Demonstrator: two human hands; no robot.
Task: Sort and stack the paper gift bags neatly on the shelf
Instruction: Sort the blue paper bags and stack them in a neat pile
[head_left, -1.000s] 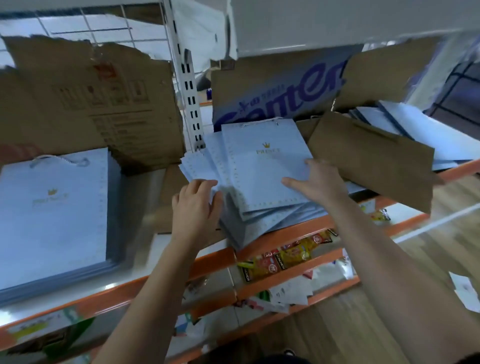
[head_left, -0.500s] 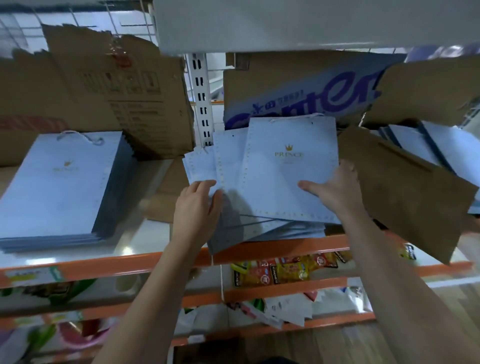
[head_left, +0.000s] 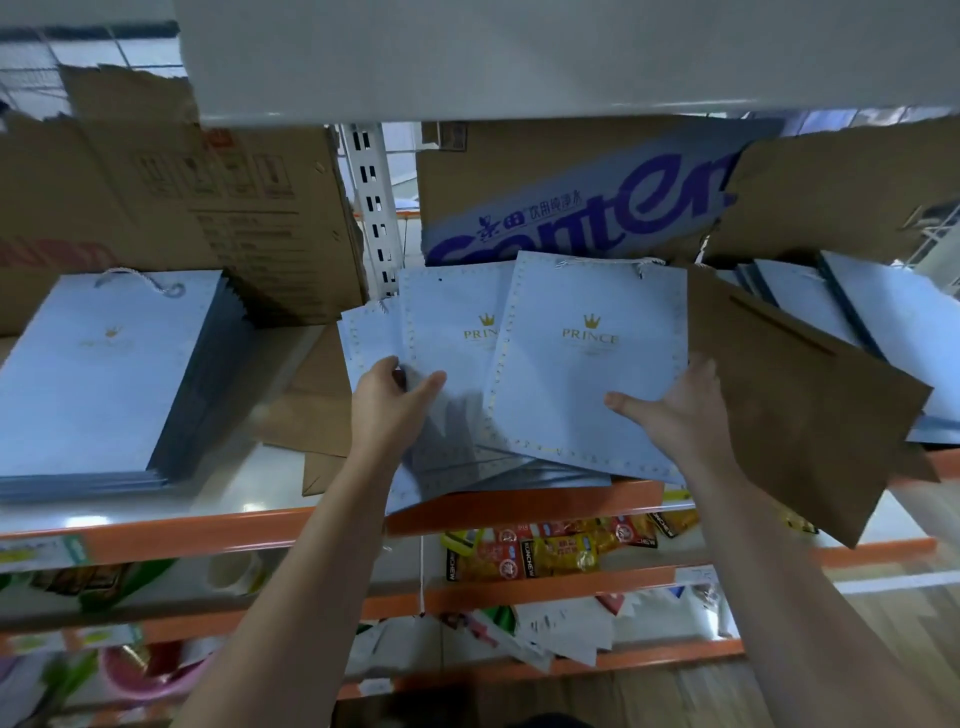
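On the shelf (head_left: 208, 530), the left hand (head_left: 387, 410) pinches the fanned blue gift bags (head_left: 452, 364); the right hand (head_left: 680, 415) grips the top bag (head_left: 587, 384) by its right edge.

A white slotted upright (head_left: 375, 208) is set behind the orange-edged shelf (head_left: 208, 530), flanked on its left by a brown cardboard box (head_left: 208, 208) and on its right by a blue-lettered box (head_left: 571, 218), with wooden floor (head_left: 675, 701) seen far below it.
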